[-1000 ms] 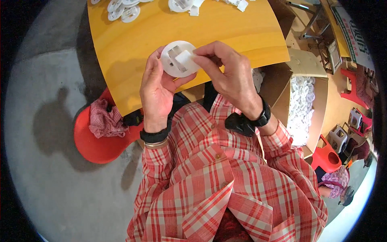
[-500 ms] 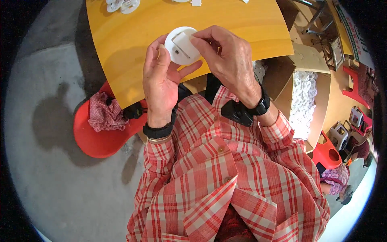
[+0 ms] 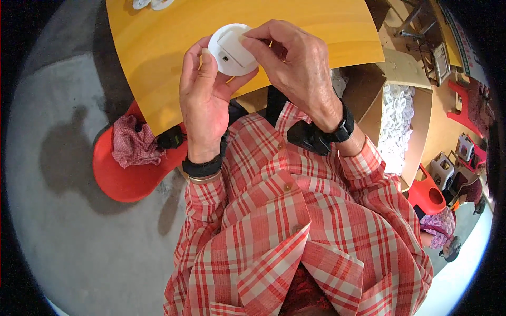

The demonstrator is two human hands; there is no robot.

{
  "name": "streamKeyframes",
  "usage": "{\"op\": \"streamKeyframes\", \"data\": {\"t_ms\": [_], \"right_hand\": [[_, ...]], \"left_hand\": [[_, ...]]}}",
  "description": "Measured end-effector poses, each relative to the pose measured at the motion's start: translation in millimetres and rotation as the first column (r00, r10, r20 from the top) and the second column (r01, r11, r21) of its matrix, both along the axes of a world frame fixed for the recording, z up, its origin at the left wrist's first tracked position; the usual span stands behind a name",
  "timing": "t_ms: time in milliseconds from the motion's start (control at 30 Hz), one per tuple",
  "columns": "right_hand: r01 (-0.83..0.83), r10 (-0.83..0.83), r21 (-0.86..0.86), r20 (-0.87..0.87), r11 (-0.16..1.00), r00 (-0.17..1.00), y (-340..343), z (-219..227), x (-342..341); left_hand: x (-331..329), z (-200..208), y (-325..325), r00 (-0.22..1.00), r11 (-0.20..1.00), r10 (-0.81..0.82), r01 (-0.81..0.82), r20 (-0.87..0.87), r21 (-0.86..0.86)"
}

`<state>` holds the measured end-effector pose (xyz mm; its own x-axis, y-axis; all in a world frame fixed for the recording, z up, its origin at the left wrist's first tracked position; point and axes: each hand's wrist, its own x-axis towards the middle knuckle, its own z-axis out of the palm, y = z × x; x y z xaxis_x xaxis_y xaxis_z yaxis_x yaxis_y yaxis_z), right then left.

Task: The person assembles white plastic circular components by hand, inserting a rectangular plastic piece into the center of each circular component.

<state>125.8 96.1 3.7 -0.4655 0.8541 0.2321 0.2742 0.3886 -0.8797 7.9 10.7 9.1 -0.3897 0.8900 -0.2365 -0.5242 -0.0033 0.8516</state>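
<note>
A round white plastic disc (image 3: 215,46) is held over the near part of the yellow table, its recessed face turned toward me. My left hand (image 3: 204,102) grips its left and lower edge between thumb and fingers. On the disc's face sits a white rectangular piece (image 3: 235,46), with a small dark square opening beside it. The thumb and forefinger of my right hand (image 3: 301,71) press together at the upper right of this piece. Whether they pinch it or the disc's rim is hard to make out.
Several white round parts (image 3: 159,4) lie at the far left of the yellow table (image 3: 327,31). A cardboard box (image 3: 421,129) of clear plastic pieces (image 3: 396,118) stands at the right. A red chair (image 3: 118,181) with a checked cloth (image 3: 134,142) is at the left. Another person (image 3: 438,226) is far right.
Both hands and the disc sit slightly higher and farther left in view. My right fingers remain at the disc's upper right. The table's far parts have slipped partly out of view.
</note>
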Motion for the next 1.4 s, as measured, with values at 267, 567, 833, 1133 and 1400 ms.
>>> {"op": "streamKeyframes", "data": {"t_ms": [267, 567, 833, 1133, 1400], "right_hand": [[0.031, -0.028, 0.05, -0.052, 0.998, 0.998, -2, -5, -2], [-0.042, -0.056, 0.549, 0.16, 0.835, 0.986, -10, -9, 8], [-0.084, 0.084, 0.347, 0.014, 0.934, 0.996, -19, -19, 8], [-0.163, 0.114, -0.219, -0.219, 0.962, 0.969, -25, -16, 9], [-0.13, 0.075, -0.237, -0.228, 0.963, 0.971, -27, -1, 5]], "left_hand": [[3, 2, 0, 1.0, 1.0, 0.005, -0.005, 0.003, -0.003], [6, 2, 0, 0.998, 0.999, 0.041, -0.042, 0.052, 0.01], [13, 1, 5, 0.979, 0.984, 0.159, -0.168, -0.131, -0.062], [21, -2, 5, 0.862, 0.981, 0.181, -0.195, -0.473, 0.019], [28, 0, 4, 0.737, 0.951, 0.274, -0.302, -0.618, 0.061]]}}
